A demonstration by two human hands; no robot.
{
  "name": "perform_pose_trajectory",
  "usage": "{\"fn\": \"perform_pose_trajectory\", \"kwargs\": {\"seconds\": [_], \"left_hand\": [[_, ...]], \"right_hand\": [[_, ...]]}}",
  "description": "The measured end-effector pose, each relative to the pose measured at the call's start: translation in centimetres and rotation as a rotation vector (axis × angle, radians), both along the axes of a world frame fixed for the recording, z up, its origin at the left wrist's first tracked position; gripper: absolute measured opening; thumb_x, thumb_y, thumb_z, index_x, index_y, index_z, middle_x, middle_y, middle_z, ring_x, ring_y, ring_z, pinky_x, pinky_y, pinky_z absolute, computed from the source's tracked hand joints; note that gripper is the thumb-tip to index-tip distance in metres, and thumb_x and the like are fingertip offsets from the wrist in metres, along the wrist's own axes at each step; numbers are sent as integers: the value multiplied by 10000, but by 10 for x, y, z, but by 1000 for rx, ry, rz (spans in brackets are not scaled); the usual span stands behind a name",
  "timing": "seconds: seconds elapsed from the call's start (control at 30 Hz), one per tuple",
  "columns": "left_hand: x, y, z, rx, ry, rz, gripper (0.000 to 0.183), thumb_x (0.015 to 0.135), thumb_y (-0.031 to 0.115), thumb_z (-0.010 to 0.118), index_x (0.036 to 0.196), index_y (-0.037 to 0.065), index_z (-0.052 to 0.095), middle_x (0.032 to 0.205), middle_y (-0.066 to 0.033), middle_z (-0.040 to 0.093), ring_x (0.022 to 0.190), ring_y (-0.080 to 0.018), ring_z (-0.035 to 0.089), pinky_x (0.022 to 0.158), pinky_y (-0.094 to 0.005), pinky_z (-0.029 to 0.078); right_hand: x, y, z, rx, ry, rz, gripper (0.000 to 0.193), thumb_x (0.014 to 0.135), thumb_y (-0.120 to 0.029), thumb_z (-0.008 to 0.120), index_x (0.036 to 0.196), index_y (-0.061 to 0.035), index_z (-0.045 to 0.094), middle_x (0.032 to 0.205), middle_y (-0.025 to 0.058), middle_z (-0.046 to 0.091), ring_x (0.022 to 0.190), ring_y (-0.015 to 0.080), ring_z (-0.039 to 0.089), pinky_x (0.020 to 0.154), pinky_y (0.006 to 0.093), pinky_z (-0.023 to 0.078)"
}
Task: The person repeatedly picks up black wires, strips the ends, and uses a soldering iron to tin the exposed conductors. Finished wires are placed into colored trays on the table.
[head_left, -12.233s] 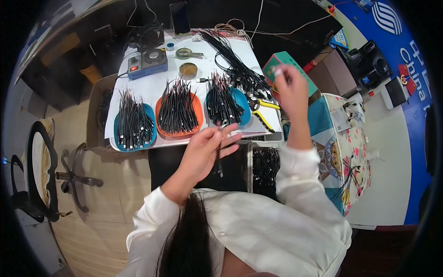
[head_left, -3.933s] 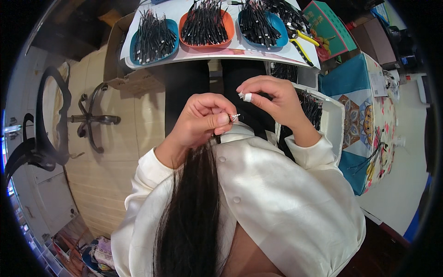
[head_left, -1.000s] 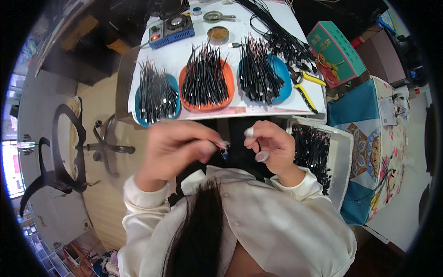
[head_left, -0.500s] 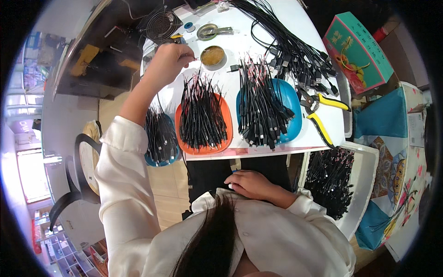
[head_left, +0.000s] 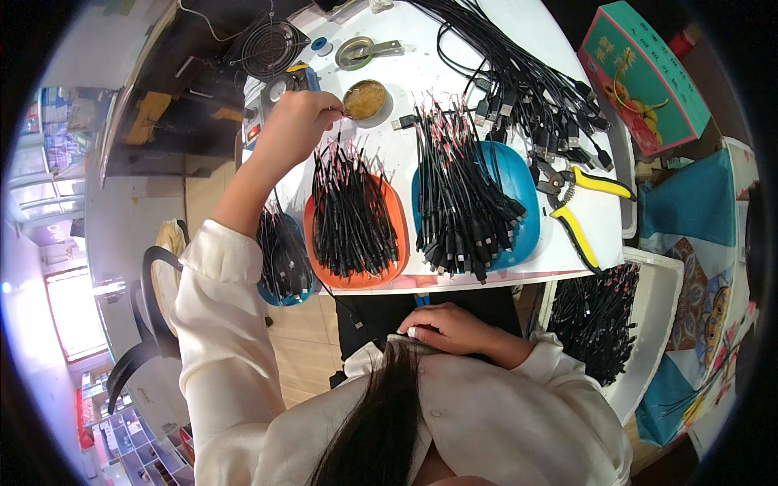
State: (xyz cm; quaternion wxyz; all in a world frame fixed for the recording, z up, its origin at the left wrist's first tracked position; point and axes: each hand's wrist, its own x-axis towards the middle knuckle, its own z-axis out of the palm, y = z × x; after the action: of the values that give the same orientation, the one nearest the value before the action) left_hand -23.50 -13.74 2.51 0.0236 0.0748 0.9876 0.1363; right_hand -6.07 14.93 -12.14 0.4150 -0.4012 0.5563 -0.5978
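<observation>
High on the left, my left hand (head_left: 301, 121) is closed in a pinch on the wire end of a thin black cable. Its fingertips are right beside a round tin (head_left: 365, 100) of amber material. The cable passes behind my forearm, and its plug (head_left: 355, 319) hangs past the table's front edge. In my lap rests my right hand (head_left: 450, 328), fingers curled together, with a small white patch at the thumb side; I see nothing held. Below the tin, an orange tray (head_left: 397, 212) carries a bundle of short black cables (head_left: 347, 223) with stripped reddish ends.
Blue trays (head_left: 525, 219) of cables flank the orange one. Yellow-handled wire strippers (head_left: 574, 217) lie right of them, below long USB cables (head_left: 527, 73). A fan (head_left: 271, 50), solder spool (head_left: 322, 46) and metal dish (head_left: 356, 53) stand behind. A white bin (head_left: 648, 324) of cables is lower right.
The whole view has shifted slightly. My left hand has come a little closer to the tin, and the hanging cable's plug now shows above my lap. My right hand stays in place.
</observation>
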Motion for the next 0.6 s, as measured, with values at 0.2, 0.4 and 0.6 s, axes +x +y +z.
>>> {"fn": "perform_pose_trajectory", "kwargs": {"seconds": [0.2, 0.4, 0.6], "left_hand": [[-4, 2, 0, -56, -68, 43, 131, 797, 79, 647, 900, 23, 706, 705, -178, 648, 671, -336, 644, 649, -397, 501], [-3, 1, -2, -171, -13, -14, 132, 798, 93, 648, 894, 23, 704, 754, -198, 644, 734, -390, 628, 684, -442, 501], [-2, -6, 5, -45, -54, 34, 123, 819, 49, 626, 914, -20, 665, 717, -142, 658, 647, -237, 655, 632, -332, 497]], "right_hand": [[0, 0, 3, 8, 8, -6, 194, 917, -153, 535, 1043, -28, 614, 1015, 153, 645, 986, 324, 618, 862, 395, 481], [1, 1, 3, 0, -21, -18, 194, 911, -142, 537, 1039, -22, 619, 1004, 153, 649, 970, 319, 625, 857, 387, 484], [0, 2, 4, 21, -35, -9, 195, 898, -118, 540, 1045, -19, 621, 1014, 148, 656, 971, 298, 633, 865, 378, 486]]}}
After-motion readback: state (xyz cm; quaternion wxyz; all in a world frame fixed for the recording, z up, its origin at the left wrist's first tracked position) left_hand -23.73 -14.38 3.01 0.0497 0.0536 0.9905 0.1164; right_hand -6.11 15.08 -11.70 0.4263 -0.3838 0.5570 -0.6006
